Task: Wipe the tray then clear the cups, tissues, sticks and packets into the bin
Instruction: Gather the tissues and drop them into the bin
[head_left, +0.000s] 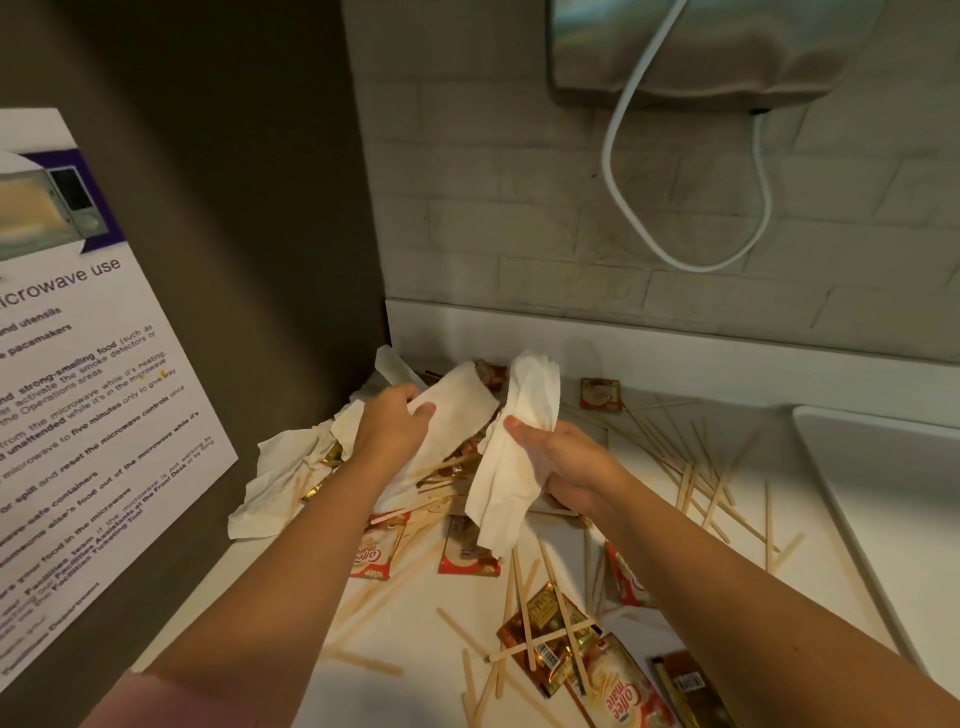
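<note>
First, at the far left: a printed paper notice (93, 364), smooth, fixed flat to a dark panel. Next, crumpled white tissues (275, 483), soft and stained, heaped on the white counter (415, 644) against that panel. Left hand (389, 421): fingers and thumb curled round a flattish folded tissue (457, 410), held above the heap. Right hand (566, 462): thumb and fingers pinching a second tissue (519, 431), limp and creased, hanging down over the litter. Beneath both hands: glossy red-and-cream packets (374, 553), rectangular, mixed with thin pale wooden sticks (717, 483) lying crossed in all directions. Far right: white tray (893, 467), smooth with a rounded corner, on the counter just beside the sticks. Above: pale brick-pattern tiles and a looping white cable (623, 156).
</note>
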